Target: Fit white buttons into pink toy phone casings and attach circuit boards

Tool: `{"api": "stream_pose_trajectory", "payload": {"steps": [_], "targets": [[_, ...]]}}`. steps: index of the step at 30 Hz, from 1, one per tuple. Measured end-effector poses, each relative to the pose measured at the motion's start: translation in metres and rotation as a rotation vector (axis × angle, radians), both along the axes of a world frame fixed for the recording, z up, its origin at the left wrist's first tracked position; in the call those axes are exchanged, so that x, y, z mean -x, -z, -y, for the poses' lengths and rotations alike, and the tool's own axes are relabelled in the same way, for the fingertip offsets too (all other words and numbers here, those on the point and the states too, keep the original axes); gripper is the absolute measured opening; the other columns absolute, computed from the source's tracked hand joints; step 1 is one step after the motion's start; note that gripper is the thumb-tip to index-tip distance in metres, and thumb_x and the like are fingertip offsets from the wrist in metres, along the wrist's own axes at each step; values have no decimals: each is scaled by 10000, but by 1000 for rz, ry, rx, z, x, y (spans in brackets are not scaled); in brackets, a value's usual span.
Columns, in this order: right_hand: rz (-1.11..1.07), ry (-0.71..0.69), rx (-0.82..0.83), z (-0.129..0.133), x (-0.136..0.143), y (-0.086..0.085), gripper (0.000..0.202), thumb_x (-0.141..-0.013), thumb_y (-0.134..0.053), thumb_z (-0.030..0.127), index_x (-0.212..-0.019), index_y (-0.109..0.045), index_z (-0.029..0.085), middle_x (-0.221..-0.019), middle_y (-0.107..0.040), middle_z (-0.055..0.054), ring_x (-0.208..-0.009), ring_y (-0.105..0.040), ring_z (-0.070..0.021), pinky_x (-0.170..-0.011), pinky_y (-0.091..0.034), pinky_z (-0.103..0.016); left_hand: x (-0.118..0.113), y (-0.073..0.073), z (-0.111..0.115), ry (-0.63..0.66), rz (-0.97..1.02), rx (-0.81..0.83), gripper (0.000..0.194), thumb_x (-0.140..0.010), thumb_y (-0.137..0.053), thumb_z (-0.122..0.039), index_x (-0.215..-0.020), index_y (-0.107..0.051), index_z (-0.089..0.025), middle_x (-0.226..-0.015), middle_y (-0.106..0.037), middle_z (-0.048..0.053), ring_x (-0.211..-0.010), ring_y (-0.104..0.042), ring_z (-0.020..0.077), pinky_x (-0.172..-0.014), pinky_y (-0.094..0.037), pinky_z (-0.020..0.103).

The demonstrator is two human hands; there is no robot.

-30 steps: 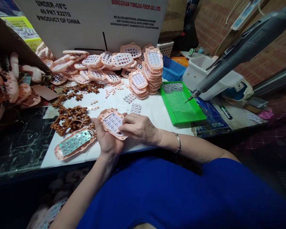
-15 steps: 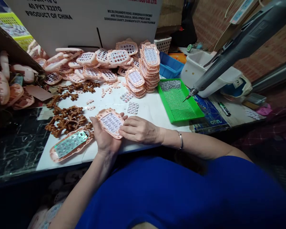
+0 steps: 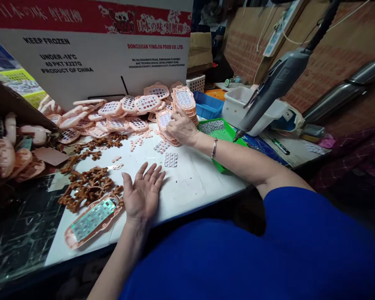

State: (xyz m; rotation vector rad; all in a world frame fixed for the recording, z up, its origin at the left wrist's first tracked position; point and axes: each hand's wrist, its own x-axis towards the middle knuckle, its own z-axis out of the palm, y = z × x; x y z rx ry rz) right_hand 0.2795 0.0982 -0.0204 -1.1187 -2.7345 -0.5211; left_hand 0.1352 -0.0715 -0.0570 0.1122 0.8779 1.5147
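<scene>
My left hand [image 3: 143, 191] lies palm up over the front of the white work surface, fingers spread and nothing in it. My right hand [image 3: 183, 128] reaches to the shorter stack, its fingers curled on the right edge of the top pink plastic shell [image 3: 164, 119], which has a pale keypad in it. Behind that stands a taller stack of similar shells [image 3: 183, 98]. Left of my left hand rests a pink casing half with a green circuit board [image 3: 93, 220]. Small grey-white keypad pieces [image 3: 171, 160] lie between my hands.
Brown branching plastic parts [image 3: 92, 187] are heaped on the left. A green tray [image 3: 220, 166] with small metal screws sits under my right forearm, and a grey electric screwdriver [image 3: 268, 91] hangs above it. Perforated pink shells [image 3: 111, 109] pile against a white carton [image 3: 81, 83].
My right hand has carried the pink shell from my left palm forward to the shorter stack. My left hand is now empty. The view has tilted upward.
</scene>
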Motion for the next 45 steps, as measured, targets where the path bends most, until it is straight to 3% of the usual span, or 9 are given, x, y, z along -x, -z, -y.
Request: {"api": "stream_pose_trajectory", "payload": {"steps": [4, 8, 14, 22, 25, 29, 34, 38, 45], "targets": [[17, 40, 7, -12, -3, 6, 339, -837, -387, -5, -750, -677, 148, -673, -603, -59, -936, -528, -211, -1074, -326, -487, 1, -2, 0, -10, 12, 7, 548, -913, -318, -592, -990, -610, -135, -1170, -573, 197, -1136, -580, 276, -967, -490, 448], [-33, 18, 16, 9, 1, -3, 353, -925, -339, 77, -887, -687, 127, -837, -650, -85, -983, -537, -215, -1033, -341, -500, 2, 0, 0, -16, 27, -1, 533, -914, -336, -579, -961, -619, -130, -1139, -580, 195, -1093, -603, 273, -934, -512, 431], [47, 55, 422, 70, 13, -4, 274, -866, -614, 345, -940, -701, 95, -924, -688, -144, -888, -617, -230, -728, -448, -333, 4, 1, 1, -55, 7, 5, 496, -924, -347, -549, -907, -624, -138, -1051, -616, 160, -977, -644, 238, -870, -541, 391], [-98, 108, 483, 73, 7, 6, 225, -885, -475, 113, -829, -685, 52, -833, -699, -146, -739, -607, -144, -649, -410, -262, 12, -2, 6, -34, -84, 26, 388, -937, -394, -419, -834, -651, -148, -892, -662, 122, -795, -664, 188, -746, -559, 323], [-362, 135, 571, 69, 3, 1, 311, -938, -401, 196, -818, -658, 70, -771, -679, -80, -674, -578, -81, -624, -438, -204, 18, -6, 8, -25, -99, 34, 349, -932, -412, -360, -816, -656, -139, -858, -672, 117, -758, -670, 184, -705, -564, 306], [-1020, 178, 1059, 72, -1, 1, 253, -890, -501, 283, -807, -634, 84, -773, -676, -57, -640, -610, -74, -537, -494, -165, 28, -20, 6, -2, -185, 11, 309, -911, -445, -342, -794, -658, -151, -808, -680, 99, -718, -673, 177, -657, -568, 281], [-1262, 228, 1325, 77, -2, 7, 162, -861, -526, 241, -801, -616, 120, -799, -694, -43, -647, -647, -87, -514, -518, -174, 39, -43, -8, 41, -322, -12, 215, -873, -484, -268, -791, -653, -163, -786, -677, 75, -696, -667, 166, -640, -569, 267], [-1160, 84, 1064, 90, -2, 23, 206, -890, -497, 275, -825, -619, 122, -810, -692, -42, -696, -643, -94, -607, -527, -205, 52, -52, -41, 28, -542, -35, 151, -856, -477, -198, -786, -606, -160, -777, -649, 57, -694, -650, 151, -654, -551, 267], [-364, -514, 314, 114, 6, 67, 234, -958, -399, 176, -818, -584, 143, -822, -665, -62, -816, -615, -116, -752, -483, -238, 90, -41, -135, -136, -1121, -72, 101, -785, -552, -99, -763, -498, -182, -799, -524, -2, -776, -552, 159, -901, -454, 393]]}}
